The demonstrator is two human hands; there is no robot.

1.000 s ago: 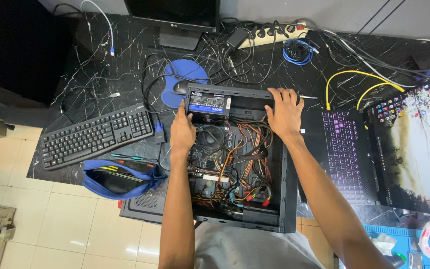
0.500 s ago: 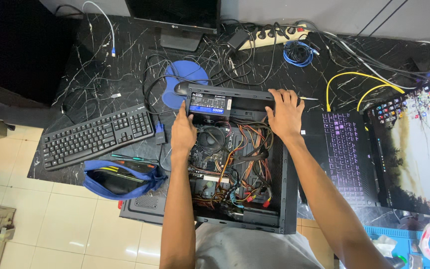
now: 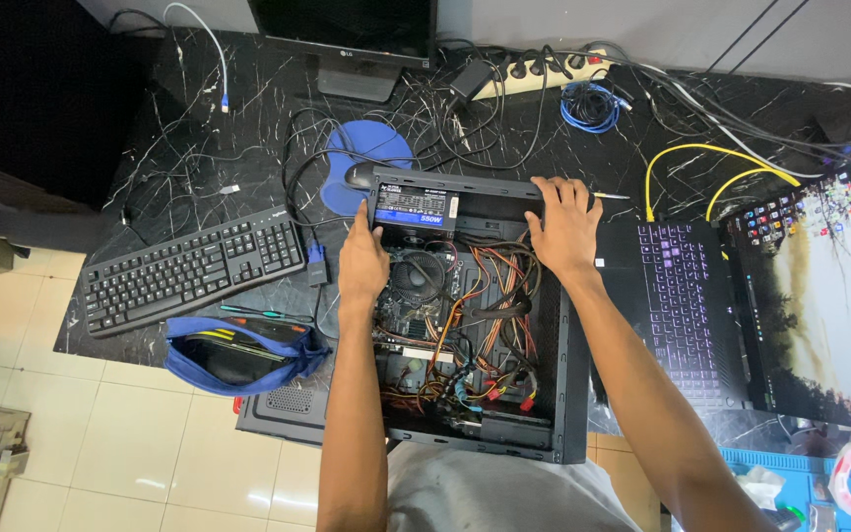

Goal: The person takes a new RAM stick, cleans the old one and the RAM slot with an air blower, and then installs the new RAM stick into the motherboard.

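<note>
- At frame centre, an open black metal computer case (image 3: 571, 394) on dark veined marble, tangled orange and red wires inside.
- Left hand (image 3: 361, 264) pressed flat, fingers spread, against boxy grey power supply (image 3: 416, 209) at case's upper end.
- Right hand (image 3: 565, 229) open, palm down, on case's top edge.
- Lower case edge cut off by grey shirt.

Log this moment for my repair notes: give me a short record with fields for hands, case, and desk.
left hand: rests on the power supply, at its left end
right hand: flat on the case's top right edge
case: open black computer case, fan and orange wiring exposed
desk left: black keyboard, blue pouch
desk right: open laptop
</note>
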